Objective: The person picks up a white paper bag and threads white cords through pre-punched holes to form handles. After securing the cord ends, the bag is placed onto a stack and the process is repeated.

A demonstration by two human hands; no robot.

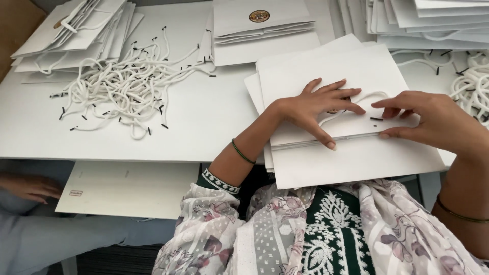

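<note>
A person sits at a white table (204, 122), seen from above, threading a cord handle into a flat white paper bag (331, 81). The bag lies on top of a small stack of the same bags, at about 3 o'clock from the middle of the view, its folded top edge turned toward the person.

The left hand (316, 109) lies spread and flat on the bag, pressing it down, fingers open and gripping nothing. The right hand (423, 119), at 3 o'clock, pinches the black-tipped end of a white cord (369, 95) between thumb and forefinger, just beside a small punched hole (368, 113) near the bag's top edge. The cord loops up between the two hands and rests on the paper.

The step in hand looks like the fitting of the handle, with the cord's free tip about to go into the hole. That next move calls for a steady aim with the stiff black tip, while the flat hand keeps the paper from sliding.

At 10 o'clock lies a loose heap of cords (122, 84) with black tips. Beyond it, at 11 o'clock, is a pile of finished bags (76, 25). More bags (262, 25) sit at 12 o'clock and further stacks (428, 20) at 1 o'clock. At 8 o'clock, below the table edge, another person's hand (30, 186) rests near a flat white sheet (127, 188).
</note>
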